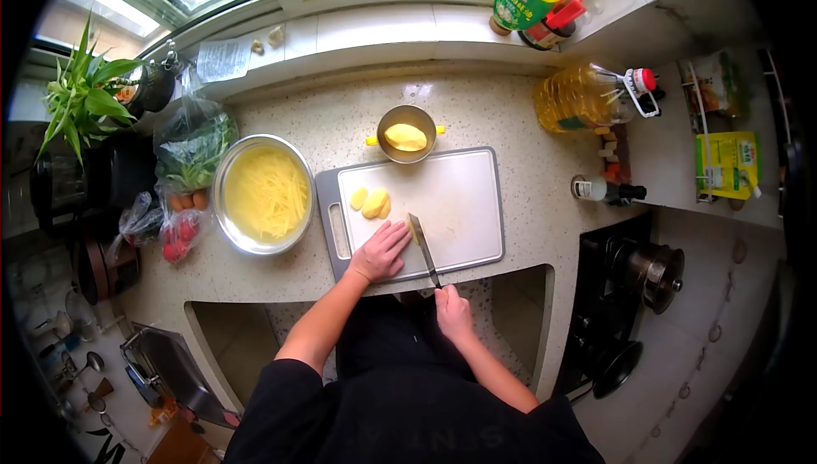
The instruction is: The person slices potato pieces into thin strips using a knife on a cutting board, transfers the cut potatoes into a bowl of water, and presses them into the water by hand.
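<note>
Plainly, the right hand [454, 314] grips the knife [425, 249], tip pointing forward, long axis leaning slightly left over the cutting board [472, 200]. Beside the blade [419, 233], the left hand [381, 253] lies palm-down, its hold unclear.

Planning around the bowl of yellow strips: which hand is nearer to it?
Left. The left hand is over the cutting board, right of the bowl and apart from it. The right hand is farther right and closer to the body, gripping the knife.
</note>
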The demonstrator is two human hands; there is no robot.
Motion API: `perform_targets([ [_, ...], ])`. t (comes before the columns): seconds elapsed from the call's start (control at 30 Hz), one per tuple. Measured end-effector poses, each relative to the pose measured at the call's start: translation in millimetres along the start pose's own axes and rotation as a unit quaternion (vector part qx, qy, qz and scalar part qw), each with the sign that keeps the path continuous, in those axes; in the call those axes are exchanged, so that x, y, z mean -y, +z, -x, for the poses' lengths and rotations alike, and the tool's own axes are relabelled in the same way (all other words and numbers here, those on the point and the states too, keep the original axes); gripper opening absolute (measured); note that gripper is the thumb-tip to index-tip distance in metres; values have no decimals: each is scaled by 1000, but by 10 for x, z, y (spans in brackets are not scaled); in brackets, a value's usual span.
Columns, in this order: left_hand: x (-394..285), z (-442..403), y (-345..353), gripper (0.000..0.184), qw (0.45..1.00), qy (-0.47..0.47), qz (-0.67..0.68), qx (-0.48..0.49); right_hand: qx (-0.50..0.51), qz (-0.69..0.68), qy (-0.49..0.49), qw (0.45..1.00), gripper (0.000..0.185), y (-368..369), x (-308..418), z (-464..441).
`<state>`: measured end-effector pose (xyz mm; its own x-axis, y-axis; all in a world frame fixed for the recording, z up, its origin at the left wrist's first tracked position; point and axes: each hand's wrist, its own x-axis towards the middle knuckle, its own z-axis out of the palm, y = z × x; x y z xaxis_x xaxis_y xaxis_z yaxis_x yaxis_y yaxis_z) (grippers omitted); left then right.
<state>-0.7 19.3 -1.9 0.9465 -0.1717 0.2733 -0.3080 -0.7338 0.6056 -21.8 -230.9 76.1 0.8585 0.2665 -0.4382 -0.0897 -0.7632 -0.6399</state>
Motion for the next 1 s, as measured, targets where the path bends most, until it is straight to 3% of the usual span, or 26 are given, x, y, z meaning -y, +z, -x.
perform_targets([
  [0.47, -6, -6, -4, 60, 1000, -3, 3, 0, 8, -20, 50, 999, 38, 80, -21, -38],
  [0.77, -20, -10, -12, 59, 1000, -7, 1, -3, -8, -13, -28, 999, 42, -53, -5, 7],
  [1.0, -9, -4, -3, 59, 1000, -4, 1, -4, 9, 4, -8, 1000, 41, -56, 5, 36],
])
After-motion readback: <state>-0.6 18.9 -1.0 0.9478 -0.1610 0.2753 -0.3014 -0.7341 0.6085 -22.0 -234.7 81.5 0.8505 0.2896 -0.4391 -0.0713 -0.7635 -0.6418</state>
